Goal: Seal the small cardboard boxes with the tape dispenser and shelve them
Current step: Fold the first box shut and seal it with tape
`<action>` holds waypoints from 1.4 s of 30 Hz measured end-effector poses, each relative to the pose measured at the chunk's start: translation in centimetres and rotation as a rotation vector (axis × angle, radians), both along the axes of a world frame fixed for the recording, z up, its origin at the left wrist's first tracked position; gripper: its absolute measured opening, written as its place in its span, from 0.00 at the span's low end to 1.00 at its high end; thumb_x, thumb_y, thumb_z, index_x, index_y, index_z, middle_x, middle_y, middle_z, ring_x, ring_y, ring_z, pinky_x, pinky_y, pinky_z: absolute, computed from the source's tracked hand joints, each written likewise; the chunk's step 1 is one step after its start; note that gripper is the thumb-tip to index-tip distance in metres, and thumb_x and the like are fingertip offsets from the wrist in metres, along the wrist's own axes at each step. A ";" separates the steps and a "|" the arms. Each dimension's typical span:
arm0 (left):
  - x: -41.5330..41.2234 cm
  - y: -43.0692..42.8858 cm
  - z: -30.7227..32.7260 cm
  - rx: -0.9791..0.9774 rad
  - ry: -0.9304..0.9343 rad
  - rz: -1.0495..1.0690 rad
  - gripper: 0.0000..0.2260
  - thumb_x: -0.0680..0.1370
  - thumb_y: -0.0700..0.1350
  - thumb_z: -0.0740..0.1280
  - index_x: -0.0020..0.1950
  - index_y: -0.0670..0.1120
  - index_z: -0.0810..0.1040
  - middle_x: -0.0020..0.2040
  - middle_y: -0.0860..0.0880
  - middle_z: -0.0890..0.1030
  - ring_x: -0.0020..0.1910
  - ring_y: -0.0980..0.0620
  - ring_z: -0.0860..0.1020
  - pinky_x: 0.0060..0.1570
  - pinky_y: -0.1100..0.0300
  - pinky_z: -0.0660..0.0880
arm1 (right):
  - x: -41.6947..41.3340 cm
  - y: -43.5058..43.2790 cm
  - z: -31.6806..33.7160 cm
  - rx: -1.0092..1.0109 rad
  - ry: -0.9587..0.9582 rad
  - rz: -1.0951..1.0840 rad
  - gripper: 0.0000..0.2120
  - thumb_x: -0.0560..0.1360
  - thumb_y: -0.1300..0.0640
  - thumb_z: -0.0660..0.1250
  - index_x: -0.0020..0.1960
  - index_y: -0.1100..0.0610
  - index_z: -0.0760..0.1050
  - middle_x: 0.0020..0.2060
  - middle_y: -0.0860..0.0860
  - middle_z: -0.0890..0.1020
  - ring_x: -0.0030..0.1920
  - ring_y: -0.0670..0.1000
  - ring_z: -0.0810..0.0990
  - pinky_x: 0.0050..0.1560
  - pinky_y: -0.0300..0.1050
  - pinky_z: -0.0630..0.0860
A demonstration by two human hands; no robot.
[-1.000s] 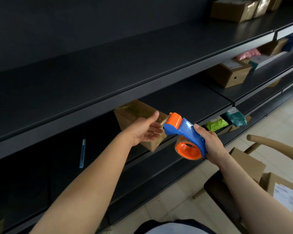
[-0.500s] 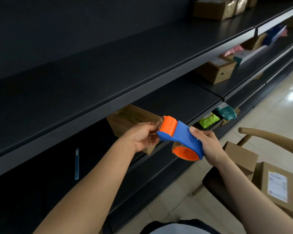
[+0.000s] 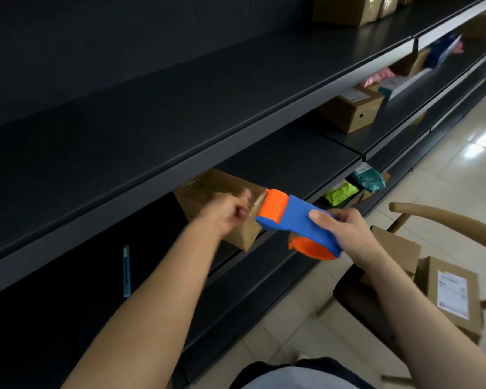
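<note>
Right hand grips tape dispenser; left hand blurred, grip unclear. Box, shelf front edge: likely light, stiff; hold sides.

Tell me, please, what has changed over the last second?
The left hand, open against the box before, has curled its fingers by the orange head of the tape dispenser; blur hides whether it pinches tape. The right hand keeps its grip on the dispenser, and the box stays on the shelf.

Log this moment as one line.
left hand: curled at cardboard box on shelf, blurred, grip unclear | right hand: grips tape dispenser, orange head beside box
</note>
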State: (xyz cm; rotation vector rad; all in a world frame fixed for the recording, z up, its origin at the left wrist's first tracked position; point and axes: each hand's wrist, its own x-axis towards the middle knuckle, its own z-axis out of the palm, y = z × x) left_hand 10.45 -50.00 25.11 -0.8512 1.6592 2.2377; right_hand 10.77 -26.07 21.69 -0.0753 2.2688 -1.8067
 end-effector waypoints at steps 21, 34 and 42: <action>-4.8 -3.9 -1.2 -0.776 0.050 -0.179 0.06 0.76 0.40 0.69 0.44 0.43 0.72 0.47 0.45 0.77 0.48 0.49 0.75 0.58 0.54 0.71 | -0.6 1.5 -1.0 0.374 -0.081 -0.075 0.21 0.71 0.41 0.70 0.35 0.60 0.78 0.28 0.52 0.79 0.28 0.48 0.77 0.30 0.39 0.69; -4.2 -3.8 -2.1 -0.911 0.037 0.037 0.14 0.75 0.41 0.70 0.58 0.42 0.72 0.61 0.44 0.75 0.60 0.45 0.74 0.55 0.55 0.70 | -1.8 -0.3 -3.3 0.427 -0.159 -0.012 0.21 0.73 0.40 0.68 0.37 0.58 0.76 0.28 0.51 0.77 0.28 0.47 0.74 0.28 0.37 0.67; -2.3 -0.8 -3.5 -1.675 0.240 -0.409 0.18 0.81 0.54 0.57 0.62 0.45 0.76 0.64 0.46 0.74 0.62 0.47 0.73 0.65 0.50 0.63 | -3.0 -1.7 -4.3 0.514 -0.143 0.031 0.24 0.72 0.37 0.67 0.38 0.60 0.77 0.32 0.55 0.79 0.31 0.50 0.76 0.32 0.42 0.69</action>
